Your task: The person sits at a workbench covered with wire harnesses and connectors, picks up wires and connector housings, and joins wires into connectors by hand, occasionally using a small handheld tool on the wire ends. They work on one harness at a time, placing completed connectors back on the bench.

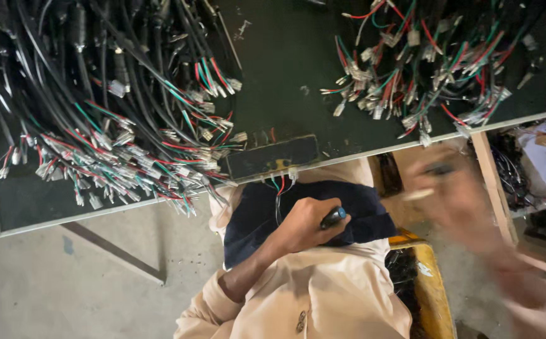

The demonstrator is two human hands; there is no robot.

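Left hand (pixel 301 226) fisted round a blue-tipped tool (pixel 334 217), just beneath loose wires (pixel 279 187) hanging off the table edge (pixel 97 212). Right hand (pixel 455 194) blurred; impossible to tell its grip. Probably mid-job: wire bundles (pixel 128 144) heaped beyond, finished share unclear.

Plate on table edge: a dark rectangular plate (pixel 273 157) lies at the near edge of the table (pixel 285 56), between the two wire heaps, with small yellow marks along its lower side.
Wrapping in box: pale crumpled wrapping (pixel 541 160) sits far right, below the table edge.
Screens, signs: none.
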